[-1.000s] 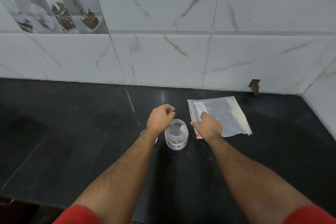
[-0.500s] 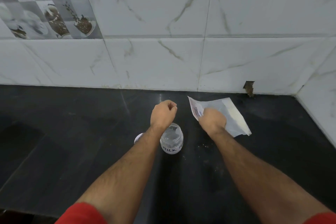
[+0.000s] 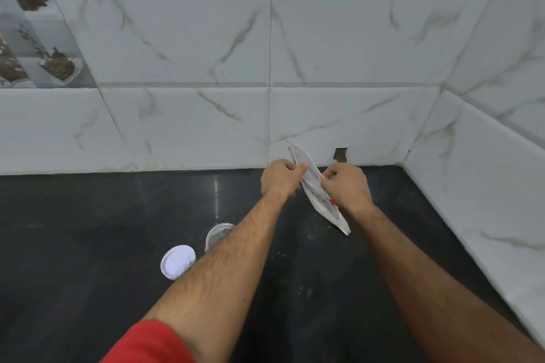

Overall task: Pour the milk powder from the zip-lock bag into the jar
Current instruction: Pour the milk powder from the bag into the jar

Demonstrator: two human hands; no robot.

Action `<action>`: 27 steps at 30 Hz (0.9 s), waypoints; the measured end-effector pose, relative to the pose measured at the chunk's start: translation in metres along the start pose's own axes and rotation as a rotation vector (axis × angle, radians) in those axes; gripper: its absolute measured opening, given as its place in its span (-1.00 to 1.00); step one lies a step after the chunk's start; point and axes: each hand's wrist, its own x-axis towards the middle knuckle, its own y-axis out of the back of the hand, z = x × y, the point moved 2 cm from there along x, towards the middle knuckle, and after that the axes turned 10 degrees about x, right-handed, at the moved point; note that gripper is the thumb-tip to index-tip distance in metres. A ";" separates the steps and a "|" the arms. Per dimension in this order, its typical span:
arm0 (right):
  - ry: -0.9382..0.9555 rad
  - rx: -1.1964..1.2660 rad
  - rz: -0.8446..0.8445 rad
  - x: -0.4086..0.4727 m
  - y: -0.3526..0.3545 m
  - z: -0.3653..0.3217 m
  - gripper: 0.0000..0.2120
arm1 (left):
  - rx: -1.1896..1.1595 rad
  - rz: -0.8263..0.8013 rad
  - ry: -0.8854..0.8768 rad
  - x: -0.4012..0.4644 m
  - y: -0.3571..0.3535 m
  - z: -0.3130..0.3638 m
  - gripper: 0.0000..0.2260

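Zip-lock bag (image 3: 315, 188) edge-on, pinched between fingers of both hands.

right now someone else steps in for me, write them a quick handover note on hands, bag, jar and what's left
Left hand: pinches one side of the zip-lock bag at its top edge.
Right hand: pinches the opposite side of the same edge.
Bag: held up off the black counter, near the back wall; whether the seal is parted yet cannot be told.
Jar: uncapped, standing on the counter, partly hidden behind the left forearm.
Lid: lies on the counter beside the jar, to its left.
Done: jar opened, bag picked up.
Left: open the bag if it is not open yet, bring it over the jar, pour in the powder.
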 end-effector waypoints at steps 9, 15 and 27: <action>-0.030 -0.129 -0.039 0.008 0.023 0.006 -0.80 | 0.046 0.008 -0.064 -0.010 -0.017 0.020 -0.90; -0.128 -0.169 -0.137 0.034 0.048 0.002 -0.83 | 0.168 0.041 -0.078 -0.013 -0.010 0.017 -0.94; -0.201 0.429 -0.126 0.038 0.062 -0.004 -0.81 | 0.223 -0.028 -0.112 -0.004 0.006 0.008 -0.46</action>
